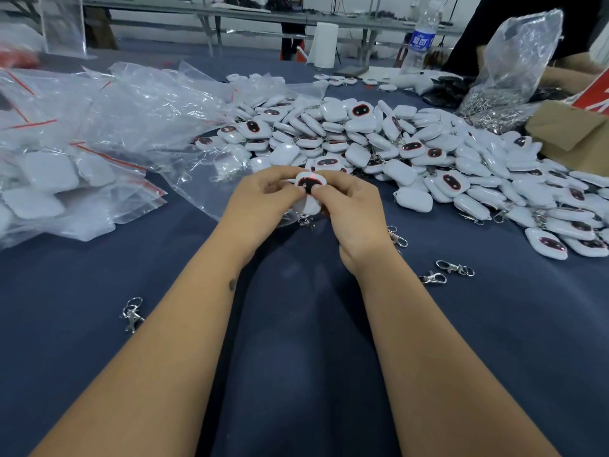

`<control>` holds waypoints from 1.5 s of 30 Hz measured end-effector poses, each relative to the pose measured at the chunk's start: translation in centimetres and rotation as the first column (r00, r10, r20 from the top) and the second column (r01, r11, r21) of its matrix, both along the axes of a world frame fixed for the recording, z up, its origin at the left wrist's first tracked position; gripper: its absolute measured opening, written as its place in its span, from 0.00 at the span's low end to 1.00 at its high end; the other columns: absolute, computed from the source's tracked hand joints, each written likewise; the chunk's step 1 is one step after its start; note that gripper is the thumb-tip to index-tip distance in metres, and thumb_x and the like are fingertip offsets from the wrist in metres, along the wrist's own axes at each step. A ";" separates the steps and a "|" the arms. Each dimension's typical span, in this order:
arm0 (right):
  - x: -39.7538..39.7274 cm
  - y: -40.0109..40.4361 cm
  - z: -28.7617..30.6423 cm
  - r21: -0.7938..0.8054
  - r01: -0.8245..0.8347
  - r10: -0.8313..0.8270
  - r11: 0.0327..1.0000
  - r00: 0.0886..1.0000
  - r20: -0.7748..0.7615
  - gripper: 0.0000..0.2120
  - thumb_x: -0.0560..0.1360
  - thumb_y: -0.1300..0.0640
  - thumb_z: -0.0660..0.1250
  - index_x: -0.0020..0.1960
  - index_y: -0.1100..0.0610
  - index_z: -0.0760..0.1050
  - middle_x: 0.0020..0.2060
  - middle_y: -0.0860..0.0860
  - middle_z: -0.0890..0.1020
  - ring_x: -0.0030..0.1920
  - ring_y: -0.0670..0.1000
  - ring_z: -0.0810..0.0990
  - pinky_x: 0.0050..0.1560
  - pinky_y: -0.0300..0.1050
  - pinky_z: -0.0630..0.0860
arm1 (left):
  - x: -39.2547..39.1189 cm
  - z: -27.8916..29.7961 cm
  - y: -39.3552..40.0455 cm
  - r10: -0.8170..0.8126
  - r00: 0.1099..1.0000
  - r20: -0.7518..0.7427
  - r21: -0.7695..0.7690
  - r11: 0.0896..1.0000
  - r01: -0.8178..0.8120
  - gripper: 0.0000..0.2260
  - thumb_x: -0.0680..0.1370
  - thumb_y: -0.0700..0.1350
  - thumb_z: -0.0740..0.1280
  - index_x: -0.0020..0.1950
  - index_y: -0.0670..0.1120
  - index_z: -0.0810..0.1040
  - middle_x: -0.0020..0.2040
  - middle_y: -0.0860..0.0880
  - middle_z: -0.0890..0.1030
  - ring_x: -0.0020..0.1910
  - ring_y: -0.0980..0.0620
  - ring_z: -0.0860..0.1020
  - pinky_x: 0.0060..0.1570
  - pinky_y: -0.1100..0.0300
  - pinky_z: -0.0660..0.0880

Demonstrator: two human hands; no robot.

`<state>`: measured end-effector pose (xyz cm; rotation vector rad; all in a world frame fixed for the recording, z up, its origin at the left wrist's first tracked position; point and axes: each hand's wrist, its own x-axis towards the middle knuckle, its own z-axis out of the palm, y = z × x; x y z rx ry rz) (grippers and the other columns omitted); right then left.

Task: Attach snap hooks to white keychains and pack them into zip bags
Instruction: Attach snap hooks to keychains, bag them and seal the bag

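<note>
White keychain is pinched between left hand and right hand, just before the keychain pile; a hook seems to hang beneath.

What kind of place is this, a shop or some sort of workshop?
Most likely a small packing workshop: a heap of white keychains on a long cloth-covered table, packed zip bags at the left, and a sack of metal hooks.

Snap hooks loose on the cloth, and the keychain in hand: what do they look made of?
Snap hooks: shiny silver metal by their bright glints, probably plated. Keychain, pinched by left hand and right hand: glossy white shell, likely hard plastic, with a dark red-rimmed face panel.
</note>
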<state>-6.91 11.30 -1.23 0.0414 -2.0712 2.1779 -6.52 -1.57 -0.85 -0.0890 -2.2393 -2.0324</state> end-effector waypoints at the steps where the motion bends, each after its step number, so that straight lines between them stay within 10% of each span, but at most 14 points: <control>1: 0.0 -0.1 0.0 0.004 0.005 -0.005 1.000 1.000 -0.001 0.08 0.75 0.64 0.68 0.51 0.57 0.84 0.49 0.60 0.85 0.56 0.64 0.81 0.62 0.61 0.76 | 0.0 0.0 0.0 -0.002 1.000 -0.002 -0.003 1.000 0.002 0.10 0.78 0.39 0.67 0.54 0.51 0.83 0.42 0.49 0.82 0.37 0.57 0.78 0.39 0.68 0.76; 12: 0.2 -0.1 0.1 0.021 0.015 -0.014 1.000 0.999 -0.047 0.10 0.76 0.65 0.67 0.48 0.52 0.82 0.44 0.52 0.86 0.46 0.51 0.82 0.55 0.52 0.79 | 0.1 0.5 -0.2 -0.002 1.000 0.011 0.041 0.999 0.001 0.11 0.74 0.37 0.68 0.37 0.49 0.85 0.33 0.47 0.81 0.34 0.52 0.77 0.38 0.63 0.77; 28: 0.4 -0.1 0.2 -0.008 -0.061 0.061 0.998 0.998 -0.024 0.14 0.71 0.69 0.69 0.47 0.50 0.80 0.43 0.53 0.86 0.50 0.53 0.83 0.57 0.49 0.77 | -0.2 0.1 -0.1 0.064 0.996 -0.054 0.033 0.997 -0.063 0.08 0.76 0.44 0.73 0.54 0.48 0.83 0.44 0.51 0.85 0.38 0.62 0.81 0.35 0.70 0.74; 37: 0.3 0.2 0.3 -0.089 0.022 -0.020 0.996 1.000 0.015 0.08 0.73 0.68 0.67 0.48 0.58 0.80 0.27 0.41 0.80 0.27 0.37 0.74 0.32 0.30 0.70 | -0.3 0.6 -0.4 0.057 0.998 -0.007 0.170 0.984 -0.055 0.10 0.81 0.46 0.63 0.50 0.54 0.84 0.45 0.53 0.85 0.48 0.57 0.80 0.49 0.59 0.76; 45: 0.3 0.3 0.7 -0.252 0.073 -0.059 0.965 0.996 0.062 0.08 0.75 0.68 0.66 0.52 0.59 0.78 0.37 0.48 0.82 0.34 0.44 0.77 0.37 0.35 0.74 | 0.3 0.2 -2.0 0.185 0.964 -0.189 -0.497 0.829 -0.256 0.04 0.68 0.53 0.64 0.40 0.55 0.74 0.38 0.57 0.78 0.34 0.59 0.72 0.37 0.58 0.70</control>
